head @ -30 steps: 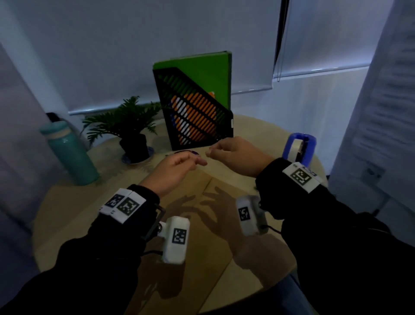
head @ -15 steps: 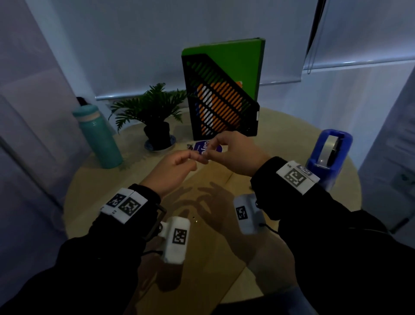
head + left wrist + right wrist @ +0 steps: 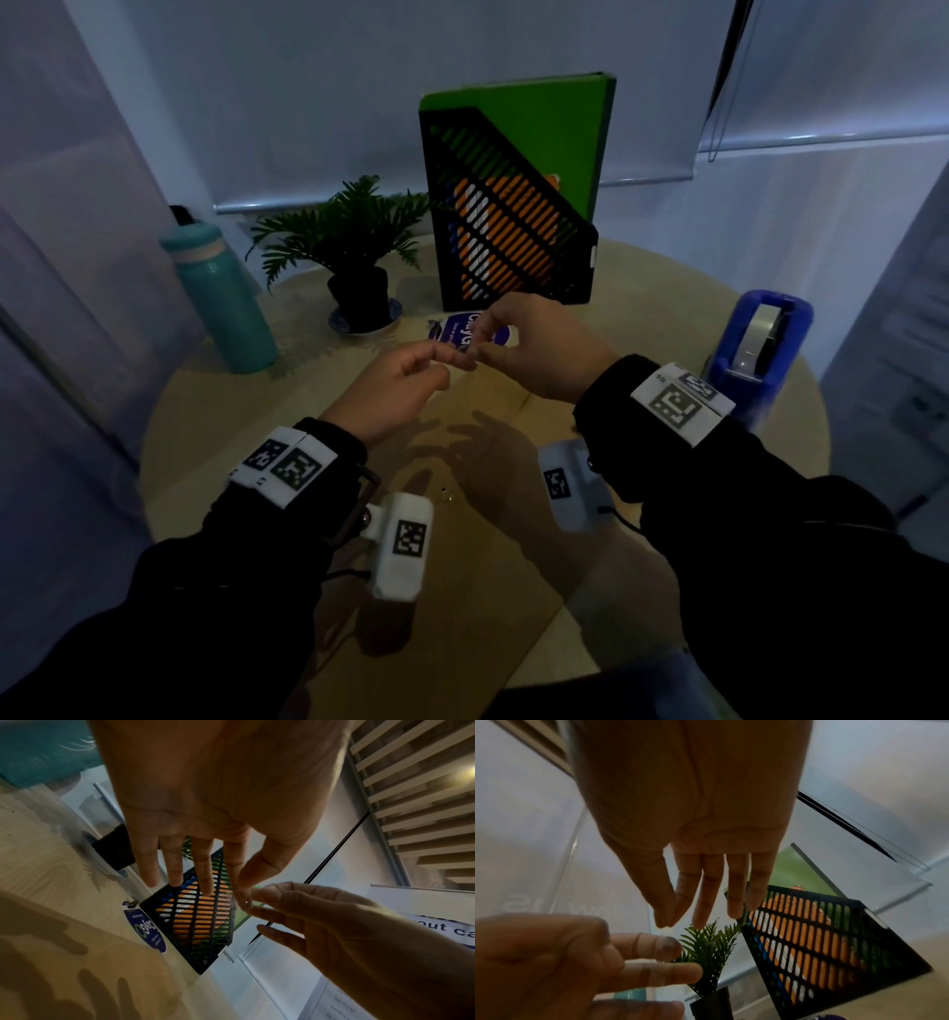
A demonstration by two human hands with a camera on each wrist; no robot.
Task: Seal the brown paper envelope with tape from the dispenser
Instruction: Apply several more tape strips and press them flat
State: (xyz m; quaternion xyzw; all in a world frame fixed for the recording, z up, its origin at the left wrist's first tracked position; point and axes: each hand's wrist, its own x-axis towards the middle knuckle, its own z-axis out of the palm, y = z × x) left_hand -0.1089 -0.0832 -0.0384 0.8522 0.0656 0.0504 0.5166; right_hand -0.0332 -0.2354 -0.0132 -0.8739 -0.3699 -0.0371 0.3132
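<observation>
The brown paper envelope (image 3: 462, 519) lies flat on the round table (image 3: 642, 288), under both hands. My left hand (image 3: 456, 361) and right hand (image 3: 478, 350) meet fingertip to fingertip above it. A short piece of clear tape (image 3: 246, 901) hangs between them. In the left wrist view the left hand (image 3: 241, 886) pinches its top with thumb and forefinger, other fingers straight. The right hand (image 3: 257, 901) pinches it from the side. The right wrist view shows the right hand (image 3: 666, 921) with thumb and forefinger closed. The blue tape dispenser (image 3: 760, 339) stands at the table's right edge.
At the back of the table stand a black mesh file holder (image 3: 508, 231) with a green folder, a small potted plant (image 3: 359, 257) and a teal bottle (image 3: 221, 303). A blue-and-white label (image 3: 454, 329) lies just beyond the hands. Walls and blinds are close behind.
The two hands have drawn together until their fingertips touch. The head view has swung left, so the dispenser now sits nearer the right edge.
</observation>
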